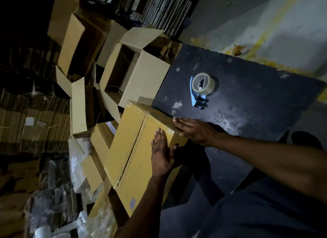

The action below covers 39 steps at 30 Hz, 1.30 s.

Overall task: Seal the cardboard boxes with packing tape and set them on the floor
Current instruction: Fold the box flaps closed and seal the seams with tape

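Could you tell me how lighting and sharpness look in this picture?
Head view: dim overall, the far left nearly black; the tape dispenser on the dark table is sharp and lit; the taped box under both hands shows soft glare; the lower-left clutter is blurred; the frame is tilted.

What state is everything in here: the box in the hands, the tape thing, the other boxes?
Held box: flaps closed, tape along the seam.
Tape dispenser: lying untouched on the dark table.
Box behind: flaps open.
Left hand: flat on box.
Right hand: flat on box.
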Motion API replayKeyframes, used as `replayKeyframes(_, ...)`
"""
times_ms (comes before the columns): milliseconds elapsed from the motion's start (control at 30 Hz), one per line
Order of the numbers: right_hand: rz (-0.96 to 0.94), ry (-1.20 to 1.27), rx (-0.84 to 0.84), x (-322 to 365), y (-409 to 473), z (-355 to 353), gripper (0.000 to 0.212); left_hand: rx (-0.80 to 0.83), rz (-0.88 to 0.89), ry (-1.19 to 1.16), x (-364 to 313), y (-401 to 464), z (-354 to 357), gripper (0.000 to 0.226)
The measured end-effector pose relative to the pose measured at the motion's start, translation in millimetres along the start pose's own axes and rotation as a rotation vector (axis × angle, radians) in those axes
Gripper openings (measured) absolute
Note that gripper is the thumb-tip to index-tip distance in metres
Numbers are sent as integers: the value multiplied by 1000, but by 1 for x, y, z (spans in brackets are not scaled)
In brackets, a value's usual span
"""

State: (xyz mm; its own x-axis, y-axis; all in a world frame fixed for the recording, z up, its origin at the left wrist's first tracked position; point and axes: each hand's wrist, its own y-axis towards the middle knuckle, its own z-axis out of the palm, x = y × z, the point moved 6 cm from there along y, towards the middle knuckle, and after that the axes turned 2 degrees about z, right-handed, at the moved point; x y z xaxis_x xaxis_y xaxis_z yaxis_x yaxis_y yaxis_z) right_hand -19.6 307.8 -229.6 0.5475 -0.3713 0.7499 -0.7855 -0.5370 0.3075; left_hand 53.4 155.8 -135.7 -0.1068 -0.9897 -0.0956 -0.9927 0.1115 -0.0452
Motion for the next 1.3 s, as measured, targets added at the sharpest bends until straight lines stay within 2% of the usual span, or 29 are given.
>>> replayKeyframes(100, 6, -97, -42, 17, -6, 0, 70, -5, 1, -2, -1, -1, 0, 72)
replayKeyframes(167, 26, -10, -66, 17, -4, 4, 59, 13, 3, -2, -3, -2, 0, 73)
replayKeyframes(267, -35, -29, -16, 11, -3, 9, 52, 22, -1, -20, -6, -3, -3, 73)
replayKeyframes(333, -55, -33, -66, 6, -6, -1, 48, 20, -9, -46, -8, -5, -5, 72)
replayKeyframes(433, 36, 24, -108, 10, -4, -19, 61, -9, -77, -168, -13, -7, -11, 72)
replayKeyframes(500, 46, 12, -110, 26, 6, -31, 62, -65, -171, -323, -13, -7, -17, 69)
replayKeyframes(567, 63, 7, 37, 46, 14, -29, 70, -163, -244, -425, -7, -10, -25, 64)
replayKeyframes(633, 148, 39, 163, 58, 22, -24, 82, -256, -298, -411, 7, -15, -34, 64)
replayKeyframes(733, 282, 39, 246, 64, 31, -24, 73, -309, -396, -280, 43, -38, -41, 74)
replayKeyframes(833, 302, 46, 335, 56, 43, -24, 67, -178, -518, -172, 78, -80, -30, 94)
replayKeyframes(900, 305, -8, 398, 48, 58, -25, 61, -49, -524, -177, 80, -102, -17, 94)
replayKeyframes(1033, 265, -36, 537, 39, 120, -37, 51, 42, -461, -96, 45, -113, -13, 89)
replayKeyframes(1100, 236, -130, 594, 31, 150, -46, 45, 60, -453, -70, 18, -105, -17, 90)
replayKeyframes(1200, 225, -233, 493, 27, 177, -56, 29, 55, -384, -96, -15, -90, -23, 86)
replayKeyframes(1233, 239, -305, 417, 31, 180, -62, 25, 19, -353, -190, -21, -86, -24, 82)
replayKeyframes(1300, 285, -426, 273, 37, 181, -69, 42, -72, -345, -522, -21, -86, -29, 68)
